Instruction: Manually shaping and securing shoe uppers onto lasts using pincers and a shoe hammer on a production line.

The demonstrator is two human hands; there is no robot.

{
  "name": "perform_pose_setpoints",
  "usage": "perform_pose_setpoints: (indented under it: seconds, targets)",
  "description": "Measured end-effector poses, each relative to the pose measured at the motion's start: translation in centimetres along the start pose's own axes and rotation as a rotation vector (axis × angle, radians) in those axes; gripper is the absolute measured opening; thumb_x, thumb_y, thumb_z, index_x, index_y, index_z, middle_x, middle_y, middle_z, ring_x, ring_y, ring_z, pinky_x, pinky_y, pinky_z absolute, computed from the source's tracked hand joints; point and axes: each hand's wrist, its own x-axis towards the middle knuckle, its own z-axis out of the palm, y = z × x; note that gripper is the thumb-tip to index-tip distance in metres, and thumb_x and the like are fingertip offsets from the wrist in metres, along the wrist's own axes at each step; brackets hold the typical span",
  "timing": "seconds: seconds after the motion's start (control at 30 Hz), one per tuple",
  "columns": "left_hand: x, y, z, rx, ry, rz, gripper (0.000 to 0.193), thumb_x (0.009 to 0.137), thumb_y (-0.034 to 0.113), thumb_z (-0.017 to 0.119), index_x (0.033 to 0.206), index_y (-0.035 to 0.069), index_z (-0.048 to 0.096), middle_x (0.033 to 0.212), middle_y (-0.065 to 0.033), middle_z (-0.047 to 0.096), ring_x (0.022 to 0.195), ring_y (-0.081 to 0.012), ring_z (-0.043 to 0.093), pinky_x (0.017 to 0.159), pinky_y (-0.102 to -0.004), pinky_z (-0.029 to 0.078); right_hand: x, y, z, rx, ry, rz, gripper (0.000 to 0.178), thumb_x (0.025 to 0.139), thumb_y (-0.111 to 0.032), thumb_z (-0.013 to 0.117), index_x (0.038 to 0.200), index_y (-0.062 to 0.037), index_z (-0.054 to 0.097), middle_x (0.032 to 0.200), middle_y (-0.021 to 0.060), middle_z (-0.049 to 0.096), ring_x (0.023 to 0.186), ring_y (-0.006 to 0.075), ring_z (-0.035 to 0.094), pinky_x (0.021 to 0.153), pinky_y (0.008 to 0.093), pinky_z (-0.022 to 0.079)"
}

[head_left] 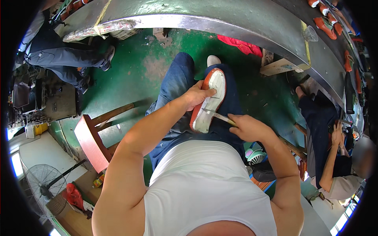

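the person sits in a white sleeveless shirt [204, 185] and blue jeans [177, 84], with an orange shoe [208, 100] lying sole-up across the lap, its pale insole side facing the camera. the left hand [199, 95] grips the shoe along its left edge near the middle, thumb laid over the pale surface. the right hand [247, 126] is closed around the handle of a thin metal blade tool [217, 115], whose tip rests on the pale surface near the heel end. just left of the legs stands a red wooden stool [92, 139] on the green floor [138, 59]. lower left, a metal floor fan [43, 183] sits near a cardboard box. to the right, another person in dark clothes [321, 129] sits with hands together. farther off, a long grey conveyor bench [220, 17] curves across the top, carrying a row of orange shoe parts [327, 19] at the upper right, and a third person's legs [67, 59] show at the upper left.
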Motion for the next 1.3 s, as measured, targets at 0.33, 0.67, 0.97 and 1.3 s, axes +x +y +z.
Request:
perform_pose_setpoints:
  seconds: [0.33, 0.67, 0.97, 1.3]
  targets:
    - [-0.5, -3.2, 0.1, 0.255, 0.078, 0.211, 0.075, 0.094, 0.022, 0.07, 0.153, 0.008, 0.026, 0.141, -0.0169, 0.052, 0.126, -0.0253, 0.054, 0.107, -0.038, 0.043, -1.2, 1.1, 5.5, -0.079, 0.344, -0.027, 0.031, 0.092, -0.019, 0.063, 0.116, 0.0011, 0.058, 0.099, 0.0204, 0.067, 0.09, 0.038, 0.067, 0.077, 0.0473, 0.053]
    - [-2.9, -7.3, 0.9, 0.189, 0.064, 0.341, 0.092, 0.094, 0.016, 0.066, 0.162, 0.014, 0.003, 0.155, -0.0178, 0.032, 0.143, -0.0255, 0.035, 0.117, -0.0355, 0.029, -2.9, -0.3, 6.1, -0.279, 0.302, 0.151, 0.031, 0.088, -0.009, 0.06, 0.117, 0.0026, 0.057, 0.099, 0.0221, 0.065, 0.093, 0.0401, 0.066, 0.081, 0.0464, 0.054]
    - [-3.0, -8.3, 1.0, 0.462, 0.248, 0.406, 0.095, 0.092, 0.021, 0.067, 0.16, 0.007, 0.002, 0.154, -0.0225, 0.031, 0.143, -0.0318, 0.035, 0.117, -0.0335, 0.029, -1.4, -0.7, 1.9, 0.269, 0.374, 0.012, 0.036, 0.101, -0.032, 0.053, 0.106, 0.0036, 0.058, 0.093, 0.0259, 0.066, 0.09, 0.045, 0.064, 0.079, 0.0508, 0.05]
    - [-5.1, -8.9, -1.5, 0.273, -0.091, 0.271, 0.109, 0.093, 0.008, 0.066, 0.156, 0.013, -0.023, 0.164, -0.0137, 0.016, 0.146, -0.0222, 0.027, 0.118, -0.033, 0.025, 0.9, -0.4, 4.5, 0.086, 0.439, -0.124, 0.038, 0.101, -0.036, 0.052, 0.094, 0.001, 0.058, 0.091, 0.0251, 0.066, 0.087, 0.0449, 0.064, 0.076, 0.0523, 0.049]
